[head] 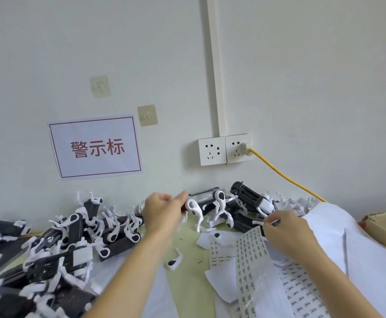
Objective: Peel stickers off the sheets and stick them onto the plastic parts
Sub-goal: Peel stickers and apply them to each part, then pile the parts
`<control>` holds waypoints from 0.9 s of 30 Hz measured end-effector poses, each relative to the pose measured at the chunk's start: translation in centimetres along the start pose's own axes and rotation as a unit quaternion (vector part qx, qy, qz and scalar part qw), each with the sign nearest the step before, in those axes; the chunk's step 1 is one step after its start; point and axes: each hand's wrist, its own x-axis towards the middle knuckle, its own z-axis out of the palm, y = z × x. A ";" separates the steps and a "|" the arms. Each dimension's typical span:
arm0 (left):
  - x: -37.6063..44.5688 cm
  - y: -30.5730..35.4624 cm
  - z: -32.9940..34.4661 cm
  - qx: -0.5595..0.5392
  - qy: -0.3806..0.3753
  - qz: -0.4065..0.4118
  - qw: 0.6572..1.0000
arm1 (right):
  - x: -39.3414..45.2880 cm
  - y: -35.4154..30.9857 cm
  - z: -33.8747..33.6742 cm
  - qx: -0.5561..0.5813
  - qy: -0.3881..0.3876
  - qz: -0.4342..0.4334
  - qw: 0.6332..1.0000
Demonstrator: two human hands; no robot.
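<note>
White wall point(302, 76) fills most of what we see, with a red-lettered sign point(95, 146) and twin sockets point(225, 148) feeding a yellow cable point(286, 175). Below, a heap of black-and-white plastic parts point(56, 244) runs off the left edge. Sticker sheets point(254, 260) lie by our right arm, print too small to read. Our left hand point(162, 211) grips one plastic part point(193, 206), mostly hidden. Our right hand point(284, 228) pinches something tiny, perhaps a sticker; we cannot tell.
</note>
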 end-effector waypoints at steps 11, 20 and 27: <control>-3.2 -7.7 0.7 -0.161 -0.013 -0.204 0.966 | 0.0 0.3 0.7 -0.124 -0.018 0.008 0.992; -2.0 -7.9 -1.0 -0.093 0.035 -0.166 0.981 | -0.5 0.5 0.8 -0.150 -0.160 0.022 0.975; -3.5 -6.5 0.2 0.097 0.085 0.082 0.988 | -0.5 -0.3 1.0 -0.027 -0.154 0.007 0.988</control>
